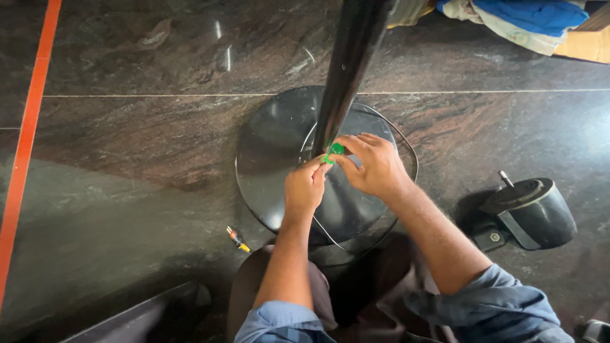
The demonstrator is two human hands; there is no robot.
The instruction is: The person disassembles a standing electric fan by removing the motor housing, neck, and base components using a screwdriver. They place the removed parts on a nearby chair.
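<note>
Landmark = the black pole, 1 of it, rising steeply toward the cam from the middle of a round black stand base on the dark stone floor. Both hands meet right at the pole's lower end, just above the base. Left hand comes up from below the pole w/ thumb and forefinger pinched on a small green piece; right hand curls in from the pole's right side, fingertips closed on the same green bit, so it's a two-handed pinch, prob. because the piece is tiny and sits tight against the pole. Can't tell if the green thing is a clip, cap or tape end; too small. 1 thin wire runs from the hands down across the base toward the person's lap, another thin line arcs round the base rim right of the pole, may be the same wire, can't say. Left of and below the pole, off the base edge, 1 small screwdriver-like tool w/ yellow-orange tip lies on the floor, within reach of the left hand. Well right of the pole, 1 black cylindrical housing lies tipped on its side, short shaft sticking up. Far up-right of the pole, a heap of blue and white cloth beside a cardboard box. Orange floor stripe runs far left of the pole. Person sits low, knees under the base's near edge, blue sleeves rolled up.
</note>
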